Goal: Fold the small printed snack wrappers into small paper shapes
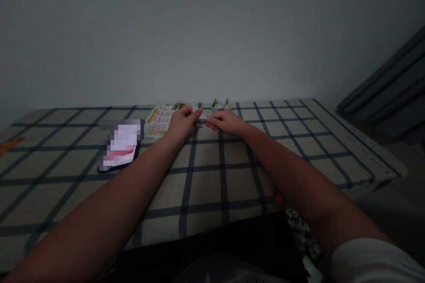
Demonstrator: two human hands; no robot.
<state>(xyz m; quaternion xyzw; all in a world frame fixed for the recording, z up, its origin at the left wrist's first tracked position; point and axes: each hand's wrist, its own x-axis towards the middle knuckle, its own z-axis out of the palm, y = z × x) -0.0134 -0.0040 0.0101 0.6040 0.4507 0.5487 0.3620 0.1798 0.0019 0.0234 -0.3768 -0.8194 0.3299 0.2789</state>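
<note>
Both my hands meet over the far half of the table, around a small piece of printed paper (202,116) that looks folded. My left hand (184,122) pinches it between thumb and fingers. From the other side, the closed fingers of my right hand (226,122) come up to the paper's right end and appear to grip it. Beside my left hand lies a flat printed sheet (161,119) with rows of small boxes, partly covered by that hand. Just behind my right hand sits a crumpled or folded piece of coloured paper (221,105).
A phone (122,143) with a lit, blurred screen lies left of my left forearm. The checked tablecloth (206,190) covers the table, which meets a plain wall (212,35). A dark curtain (392,75) hangs at the right. Something orange (11,145) lies at the far left.
</note>
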